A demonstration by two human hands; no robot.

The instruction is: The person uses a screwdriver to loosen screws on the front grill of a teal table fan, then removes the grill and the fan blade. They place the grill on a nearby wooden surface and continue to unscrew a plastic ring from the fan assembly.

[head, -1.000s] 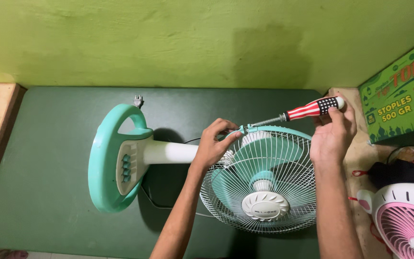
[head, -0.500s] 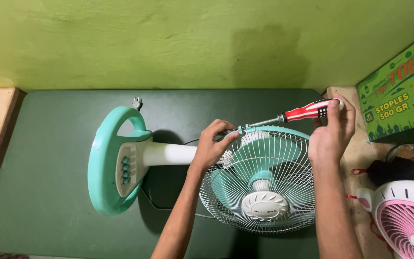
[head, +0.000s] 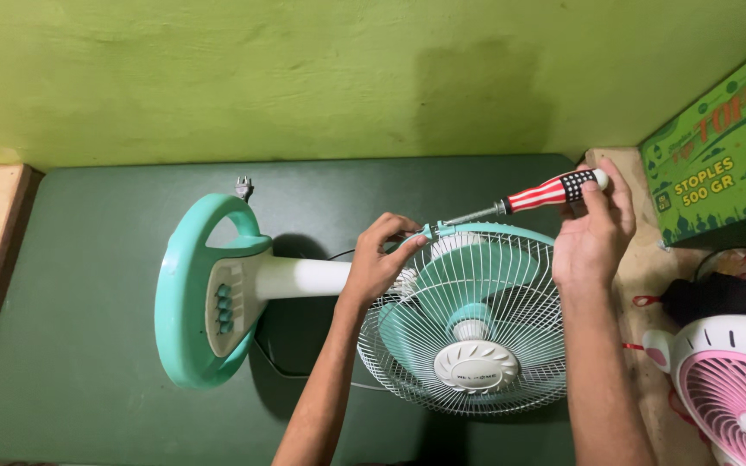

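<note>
a teal fan [head: 442, 319] lies on its side on the green bench [head: 88, 328], its grille toward the right edge and its round base [head: 196, 289] nearer the left. the left hand [head: 382, 259] pinches the grille's rim clip. the right hand [head: 593, 237] grasps a striped screwdriver [head: 533, 197], tip at that clip. a pink fan [head: 731, 388] sits at the right, past the bench edge.

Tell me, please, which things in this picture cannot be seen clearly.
Head view only:
- Screwdriver tip: hidden at the fan guard rim clip, beside the left hand.
- Right hand covers the handle end.
- Pink fan: cut off by the right edge.
- Plug: too small.
</note>
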